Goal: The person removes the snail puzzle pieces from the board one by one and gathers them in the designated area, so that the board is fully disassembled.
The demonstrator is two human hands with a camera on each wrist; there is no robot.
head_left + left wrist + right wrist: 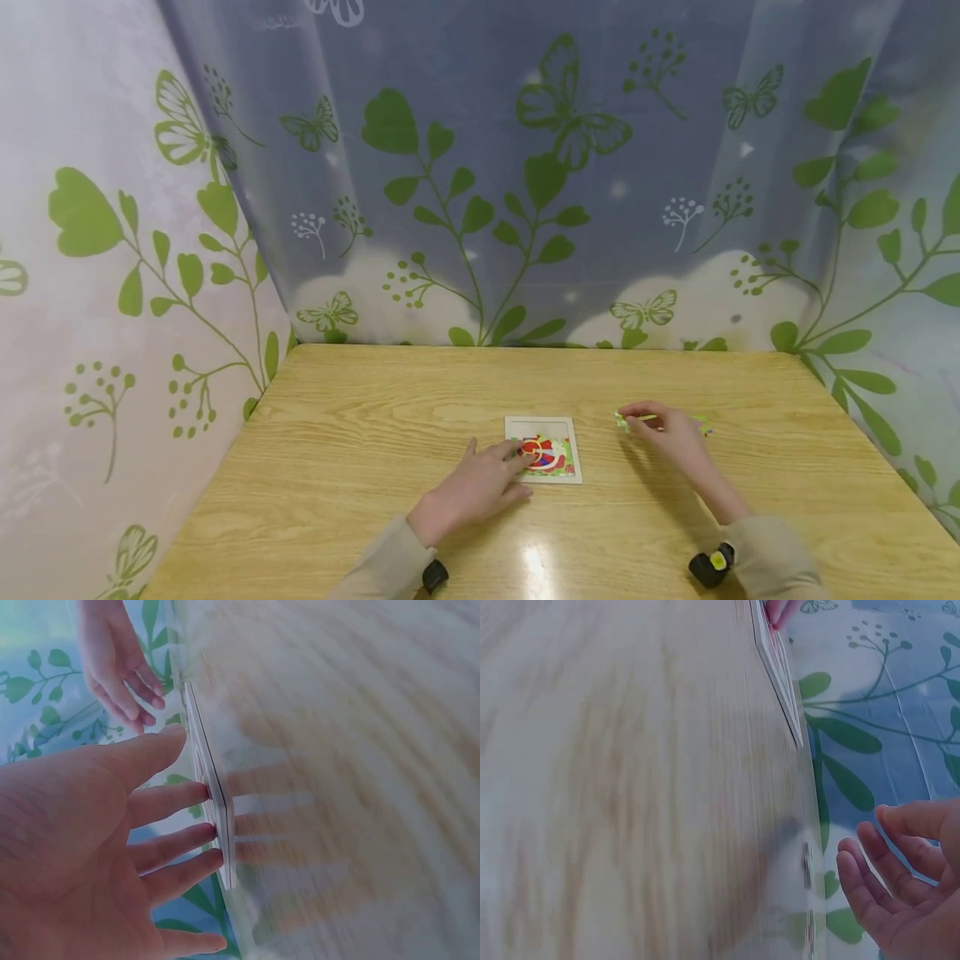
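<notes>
While steadying the picture board (543, 427) with the left hand (480, 483), fingers spread and tips resting on the printed part, best keep pressure light and even to avoid skidding it. Lying flat near the middle of the counter (360, 433), with a bare pale strip above the red, green and white print. Off to the right, loose pieces (621, 422) on the counter, close by the right hand (675, 437), with fingers loosely bent and nothing visibly pinched. Better to lift one piece at a time by its edges, print upward. No readable brand or label; on the curtain (450, 167), only pale lettering (279, 22), too faint to decipher.
</notes>
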